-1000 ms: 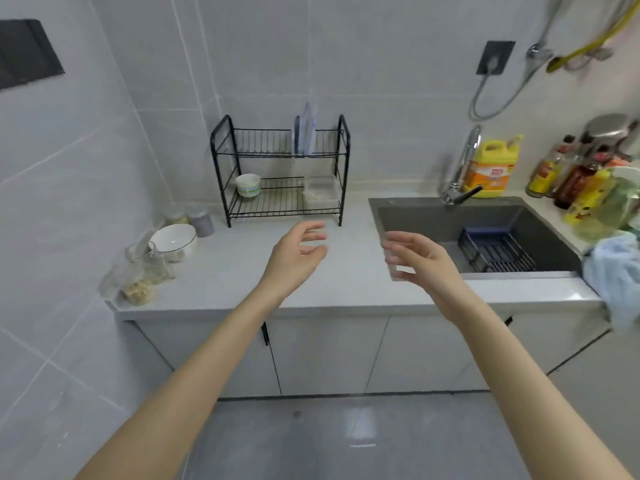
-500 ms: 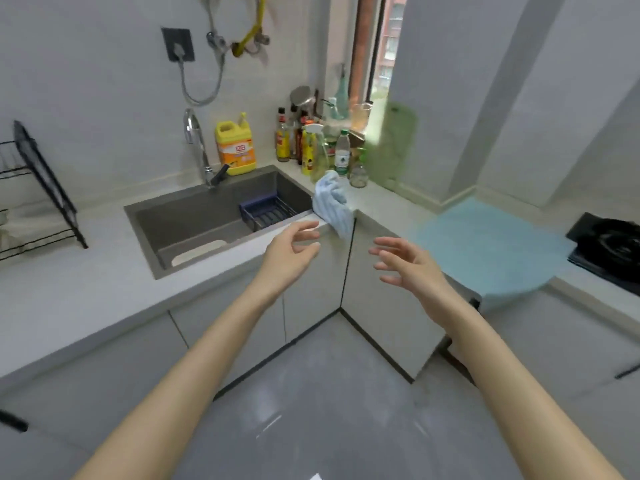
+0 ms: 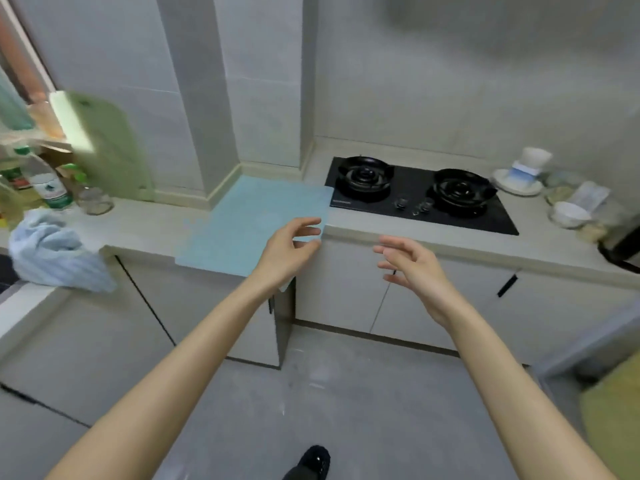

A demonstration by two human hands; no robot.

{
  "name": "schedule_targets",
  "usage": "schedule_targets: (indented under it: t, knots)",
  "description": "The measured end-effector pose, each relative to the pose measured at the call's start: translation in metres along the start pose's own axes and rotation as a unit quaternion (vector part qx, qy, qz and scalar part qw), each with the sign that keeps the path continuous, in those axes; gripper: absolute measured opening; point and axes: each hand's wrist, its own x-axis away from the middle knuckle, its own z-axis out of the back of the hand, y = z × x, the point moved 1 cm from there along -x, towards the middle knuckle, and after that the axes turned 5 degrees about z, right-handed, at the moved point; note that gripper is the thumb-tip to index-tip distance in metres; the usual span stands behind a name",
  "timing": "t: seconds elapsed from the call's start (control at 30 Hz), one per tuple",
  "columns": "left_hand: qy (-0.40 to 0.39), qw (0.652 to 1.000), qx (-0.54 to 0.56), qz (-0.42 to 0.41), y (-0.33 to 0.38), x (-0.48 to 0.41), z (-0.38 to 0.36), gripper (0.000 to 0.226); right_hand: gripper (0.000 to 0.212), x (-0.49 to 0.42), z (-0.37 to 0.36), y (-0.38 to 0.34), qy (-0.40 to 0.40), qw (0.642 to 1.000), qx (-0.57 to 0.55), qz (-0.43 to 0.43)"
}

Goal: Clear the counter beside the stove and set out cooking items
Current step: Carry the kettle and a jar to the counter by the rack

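Kitchen counter (image 3: 450, 249), centre frame: stove (image 3: 415, 195) now in view, sink gone off left. Blue mat (image 3: 249, 216) flat beside stove, touching it. Left hand (image 3: 291, 247), right hand (image 3: 412, 268): relaxed, empty, as before. Stove lettering and bottle (image 3: 52, 188) labels blurred, unreadable.

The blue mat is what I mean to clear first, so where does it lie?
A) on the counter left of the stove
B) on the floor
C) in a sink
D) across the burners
A: the blue mat lies flat on the counter, just left of the black stove.
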Motion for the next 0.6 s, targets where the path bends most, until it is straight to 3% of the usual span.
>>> schedule_targets:
  t: [0.3,0.6]
  knots:
    - [-0.164,0.986,0.012,-0.036,0.051,-0.166,-0.150,0.031,0.022,-0.081,0.144,0.034,0.169,0.985,-0.014,-0.046]
    - [-0.269,0.962,0.028,-0.028,0.097,-0.265,-0.283,0.030,0.021,-0.133,0.261,0.059,0.273,0.959,-0.014,-0.074]
